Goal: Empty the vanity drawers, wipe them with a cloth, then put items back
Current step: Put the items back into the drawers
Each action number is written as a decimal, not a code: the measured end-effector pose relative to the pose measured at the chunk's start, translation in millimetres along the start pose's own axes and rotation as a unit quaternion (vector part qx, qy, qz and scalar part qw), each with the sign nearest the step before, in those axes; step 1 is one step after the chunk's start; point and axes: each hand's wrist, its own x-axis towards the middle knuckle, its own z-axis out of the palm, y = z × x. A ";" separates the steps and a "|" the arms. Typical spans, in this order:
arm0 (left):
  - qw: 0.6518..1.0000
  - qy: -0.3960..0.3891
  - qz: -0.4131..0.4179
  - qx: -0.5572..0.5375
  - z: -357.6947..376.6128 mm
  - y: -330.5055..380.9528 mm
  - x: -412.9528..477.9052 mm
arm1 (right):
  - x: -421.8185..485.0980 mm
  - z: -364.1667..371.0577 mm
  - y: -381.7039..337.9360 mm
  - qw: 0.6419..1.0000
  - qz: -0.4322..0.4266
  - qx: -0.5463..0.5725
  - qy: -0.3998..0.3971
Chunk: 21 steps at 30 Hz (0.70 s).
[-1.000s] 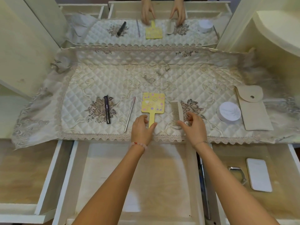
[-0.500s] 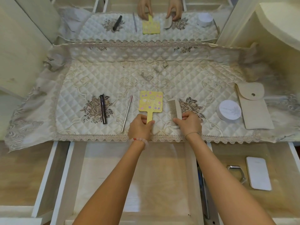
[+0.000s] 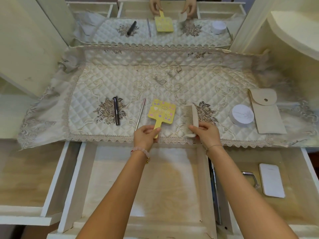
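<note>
From the head camera, both hands were at the front edge of the vanity top. The left hand (image 3: 144,137) had its fingers curled round the handle of the yellow hand mirror (image 3: 162,112), whose square face lay out over the quilted runner (image 3: 155,80). The right hand (image 3: 206,133) pinched the near end of the pale comb (image 3: 190,118), teeth facing left, just beside the mirror. Whether either piece was clear of the cloth, I could not tell.

Below them the middle drawer (image 3: 151,178) stood pulled out and bare, which by my reading meant these two were about to go back in. The right drawer (image 3: 293,204) held a white case (image 3: 271,180) and a small metal piece (image 3: 250,175).

On the runner, a dark pen (image 3: 116,111) and a thin metal rod (image 3: 140,113) lay to the left, with a round white jar (image 3: 241,115) and a snap pouch (image 3: 266,111) to the right.

The risks here: the comb was held only by its tip, so it could pivot and slip on the way down. The rod lay just beside the left knuckles and could roll off the lace edge if nudged. Dragging either item could also pull the runner forward.
</note>
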 end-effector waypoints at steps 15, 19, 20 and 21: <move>0.992 0.038 0.023 -0.119 -68.1 -24.1 -116.9 | -99.4 -4.8 16.2 0.997 -0.049 -0.009 -0.057; 0.986 0.081 0.030 -0.144 -96.9 -32.8 -142.7 | -115.6 20.8 24.5 0.993 -0.041 -0.021 -0.108; 0.983 0.095 0.034 -0.152 -106.5 -35.8 -149.7 | -120.3 29.9 27.9 0.992 -0.038 -0.025 -0.122; 0.981 0.108 0.036 -0.159 -116.5 -39.1 -156.3 | -125.4 39.6 31.3 0.989 -0.037 -0.030 -0.137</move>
